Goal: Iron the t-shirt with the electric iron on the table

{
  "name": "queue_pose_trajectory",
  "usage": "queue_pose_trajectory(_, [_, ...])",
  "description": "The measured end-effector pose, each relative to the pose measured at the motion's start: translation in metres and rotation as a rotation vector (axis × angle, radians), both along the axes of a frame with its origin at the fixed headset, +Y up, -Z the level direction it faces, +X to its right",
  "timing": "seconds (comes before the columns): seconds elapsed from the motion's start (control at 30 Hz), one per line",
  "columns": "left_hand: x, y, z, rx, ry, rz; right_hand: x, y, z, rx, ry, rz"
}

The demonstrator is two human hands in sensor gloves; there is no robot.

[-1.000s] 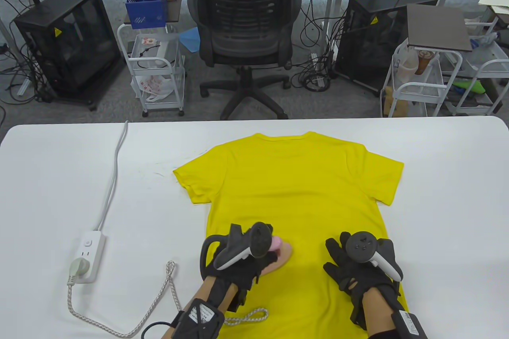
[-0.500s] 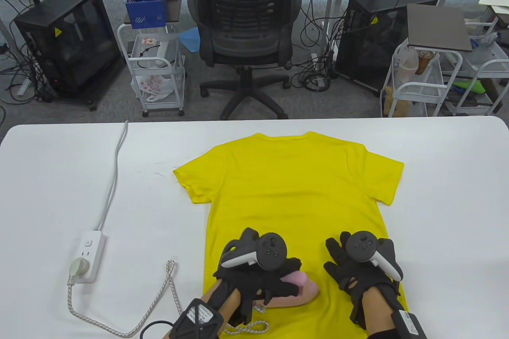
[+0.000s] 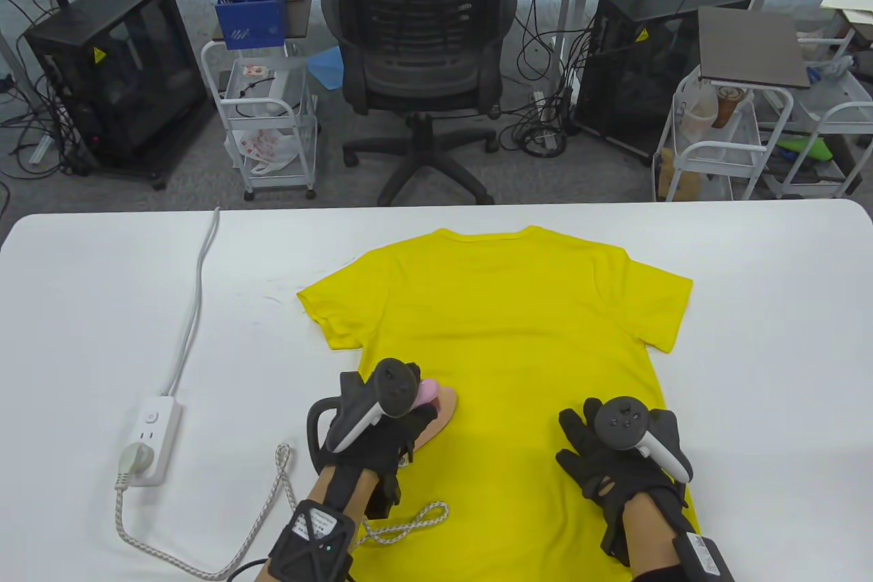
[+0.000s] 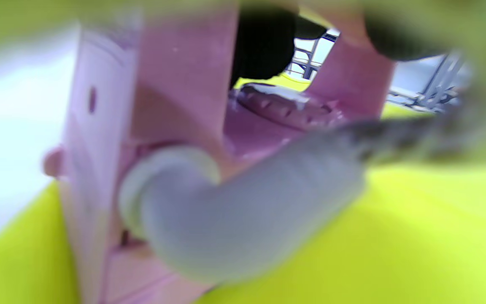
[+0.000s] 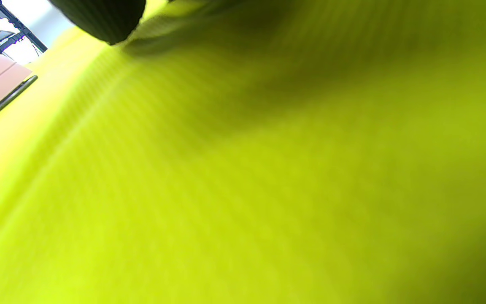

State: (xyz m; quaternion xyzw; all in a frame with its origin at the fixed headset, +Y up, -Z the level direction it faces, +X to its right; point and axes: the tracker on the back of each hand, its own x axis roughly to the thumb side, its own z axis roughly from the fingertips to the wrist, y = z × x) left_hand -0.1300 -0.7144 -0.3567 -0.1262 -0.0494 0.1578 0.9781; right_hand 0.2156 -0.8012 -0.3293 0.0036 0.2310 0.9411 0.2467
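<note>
Your left grip (image 3: 382,435) clamps the pink iron (image 3: 436,408) on the yellow t-shirt (image 3: 505,309); the right grip (image 3: 603,466) (fingers spread) presses it flat, power strip (image 3: 150,439) nearby on the desk (image 3: 89,309).

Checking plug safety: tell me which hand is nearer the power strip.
Left. The left hand grips the iron at the t-shirt's left edge, closer to the power strip; the right hand rests flat further right.

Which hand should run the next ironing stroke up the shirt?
Left. The left hand already grips the iron on the t-shirt; the right hand lies flat, holding the fabric down.
</note>
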Motion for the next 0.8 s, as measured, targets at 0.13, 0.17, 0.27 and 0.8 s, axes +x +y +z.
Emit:
queue_pose_trajectory(0.13, [0.037, -0.002, 0.012, -0.118, -0.250, 0.090, 0.000, 0.000, 0.000, -0.004, -0.003, -0.007])
queue_pose_trajectory(0.17, [0.053, -0.003, 0.020, -0.141, -0.347, 0.089, 0.000, 0.000, -0.001, -0.003, -0.003, -0.007])
queue_pose_trajectory(0.27, [0.091, -0.002, 0.043, -0.147, -0.563, 0.027, 0.001, 0.000, -0.001, -0.004, -0.005, -0.016])
queue_pose_trajectory(0.8, [0.040, 0.000, 0.016, -0.038, -0.146, 0.003, 0.009, 0.004, -0.001, 0.031, -0.030, -0.061])
